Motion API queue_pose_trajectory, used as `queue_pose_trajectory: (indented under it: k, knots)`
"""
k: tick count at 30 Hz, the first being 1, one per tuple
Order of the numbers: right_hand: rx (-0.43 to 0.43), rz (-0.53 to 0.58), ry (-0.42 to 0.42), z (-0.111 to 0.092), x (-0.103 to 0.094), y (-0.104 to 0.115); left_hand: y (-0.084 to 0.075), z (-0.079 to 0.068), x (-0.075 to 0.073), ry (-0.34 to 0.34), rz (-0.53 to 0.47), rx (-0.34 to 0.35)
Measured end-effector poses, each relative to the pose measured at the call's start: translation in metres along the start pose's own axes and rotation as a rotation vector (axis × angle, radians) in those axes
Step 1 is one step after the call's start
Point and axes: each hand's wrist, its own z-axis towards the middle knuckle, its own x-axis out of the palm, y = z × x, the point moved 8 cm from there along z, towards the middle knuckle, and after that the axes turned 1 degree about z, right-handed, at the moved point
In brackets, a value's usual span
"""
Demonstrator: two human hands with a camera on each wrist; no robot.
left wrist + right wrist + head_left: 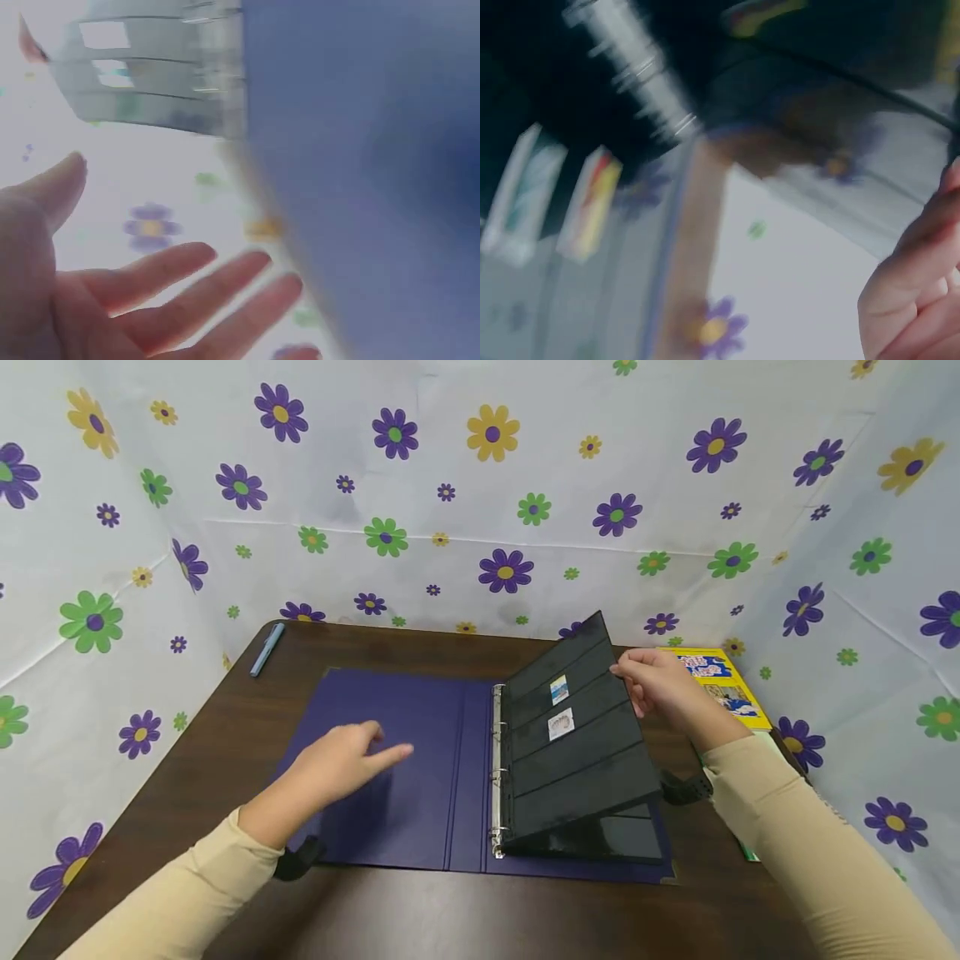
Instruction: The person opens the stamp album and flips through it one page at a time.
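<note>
A dark blue ring binder (pixel 401 735) lies spread on the table, its metal rings (pixel 497 768) running down the middle. My right hand (pixel 663 689) pinches the outer edge of a black stamp page (pixel 573 760), which stands tilted up from the rings. Two small stamps, one blue and white (pixel 559 690) and one pale (pixel 560 724), sit in the page's strips. Under the raised page lies another black page (pixel 607 837). Over the inside of the left cover hovers my left hand (pixel 330 772), fingers loosely extended and holding nothing. In the left wrist view its fingers (pixel 187 300) are spread.
A yellow book (pixel 738 693) lies at the right rear, partly behind my right arm, with a green-edged item (pixel 748 852) nearer. A blue pen (pixel 267 649) rests at the table's back left corner. Flower-patterned cloth (pixel 450 502) walls in the back and sides.
</note>
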Motion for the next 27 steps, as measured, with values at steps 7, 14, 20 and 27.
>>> queue_pose_trajectory:
  k: [7, 14, 20, 27]
  knots:
    - [-0.066, -0.02, -0.001, 0.013, 0.042, 0.054, -0.101, 0.018, -0.057, -0.149, -0.136, 0.151]
    - [-0.1, -0.098, -0.017, 0.023, 0.074, 0.076, -0.169, 0.032, -0.042, 0.013, -0.164, 0.199]
    - [-0.218, -0.236, -0.006, 0.023, 0.073, 0.07, -0.174, 0.038, -0.034, 0.117, -0.203, 0.166]
    - [-0.098, -0.64, 0.073, 0.02, 0.029, -0.035, -0.13, 0.024, -0.051, 0.061, -0.243, 0.089]
